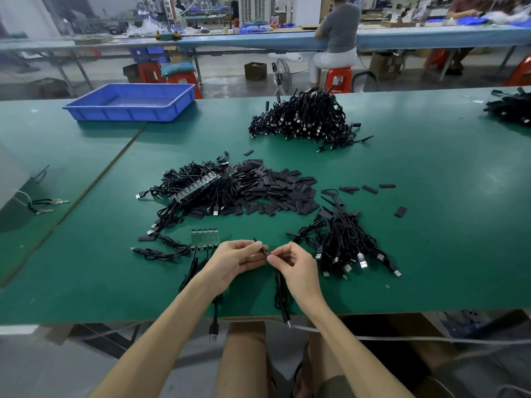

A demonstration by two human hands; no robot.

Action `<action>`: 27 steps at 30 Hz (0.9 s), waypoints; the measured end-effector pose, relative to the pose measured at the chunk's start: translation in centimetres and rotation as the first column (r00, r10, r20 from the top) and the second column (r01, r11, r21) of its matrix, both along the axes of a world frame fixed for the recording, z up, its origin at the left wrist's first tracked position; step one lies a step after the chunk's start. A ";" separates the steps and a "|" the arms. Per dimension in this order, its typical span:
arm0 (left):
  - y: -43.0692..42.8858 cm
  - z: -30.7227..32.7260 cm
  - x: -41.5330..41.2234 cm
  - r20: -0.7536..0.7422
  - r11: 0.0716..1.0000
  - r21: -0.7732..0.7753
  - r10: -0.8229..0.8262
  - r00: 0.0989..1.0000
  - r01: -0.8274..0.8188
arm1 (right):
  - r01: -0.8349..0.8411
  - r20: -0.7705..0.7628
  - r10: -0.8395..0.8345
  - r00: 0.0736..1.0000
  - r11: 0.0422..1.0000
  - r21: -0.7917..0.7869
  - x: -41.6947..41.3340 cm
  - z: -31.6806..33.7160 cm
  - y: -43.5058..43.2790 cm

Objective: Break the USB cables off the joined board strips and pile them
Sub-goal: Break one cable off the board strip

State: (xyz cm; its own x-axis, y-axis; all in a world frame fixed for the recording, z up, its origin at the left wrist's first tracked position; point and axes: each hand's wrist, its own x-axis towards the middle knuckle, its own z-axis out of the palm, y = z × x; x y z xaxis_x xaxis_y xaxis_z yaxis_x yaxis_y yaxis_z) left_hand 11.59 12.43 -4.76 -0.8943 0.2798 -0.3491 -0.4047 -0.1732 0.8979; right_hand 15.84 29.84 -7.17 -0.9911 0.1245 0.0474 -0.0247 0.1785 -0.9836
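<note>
You have two hands, the left hand (234,258) and the right hand (296,264), holding one cable (278,294), and on the surface (431,196) lie one short board strip (205,238), one tangle of joined cables (195,188), three loose heaps (far heap (301,116), near heap (344,245), edge heap (511,107)), one spread of black sleeves (275,188) and one blue tray (129,113).

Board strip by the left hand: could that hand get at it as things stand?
Probably yes, after letting go. The board strip lies flat on the table close beside the left hand, nothing over it. But that hand and the right hand are both pinching a cable now.
</note>
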 end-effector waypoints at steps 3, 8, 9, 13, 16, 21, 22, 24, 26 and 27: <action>-0.1 -0.1 0.0 -0.018 0.999 -0.024 -0.034 0.999 0.034 | -0.007 0.016 0.006 1.000 1.000 0.029 0.0 0.1 -0.1; -0.3 0.2 -0.1 -0.033 0.998 0.008 -0.065 0.997 0.065 | 0.000 0.005 0.000 1.000 0.999 0.046 0.0 0.2 -0.1; -0.3 0.3 0.0 -0.043 0.997 0.007 -0.078 0.996 0.078 | 0.003 0.006 -0.003 1.000 0.999 0.047 0.0 0.2 -0.1; -0.2 0.3 0.3 -0.092 0.993 -0.043 -0.109 0.990 0.105 | 0.008 0.015 -0.009 1.000 0.998 0.060 -0.1 0.1 -0.2; 0.0 0.3 0.5 -0.107 0.994 -0.059 -0.102 0.989 0.096 | 0.011 0.018 -0.012 1.000 0.998 0.068 -0.1 0.0 -0.3; 0.1 0.4 0.8 -0.121 0.992 -0.078 -0.109 0.987 0.100 | 0.018 0.021 -0.020 1.000 0.997 0.072 -0.1 -0.1 -0.3; 0.0 0.5 0.8 -0.121 0.991 -0.080 -0.115 0.986 0.106 | 0.020 0.022 -0.022 1.000 0.997 0.071 -0.1 -0.1 -0.3; 0.0 0.6 0.8 -0.121 0.989 -0.083 -0.128 0.984 0.118 | 0.022 0.022 -0.023 0.999 0.997 0.074 -0.1 -0.2 -0.3; 0.0 0.6 0.9 -0.125 0.988 -0.091 -0.137 0.983 0.126 | 0.022 0.018 -0.023 1.000 0.996 0.081 -0.1 -0.2 -0.4; 0.1 0.6 1.0 -0.130 0.987 -0.100 -0.139 0.982 0.126 | 0.023 0.015 -0.025 1.000 0.996 0.084 -0.1 -0.3 -0.4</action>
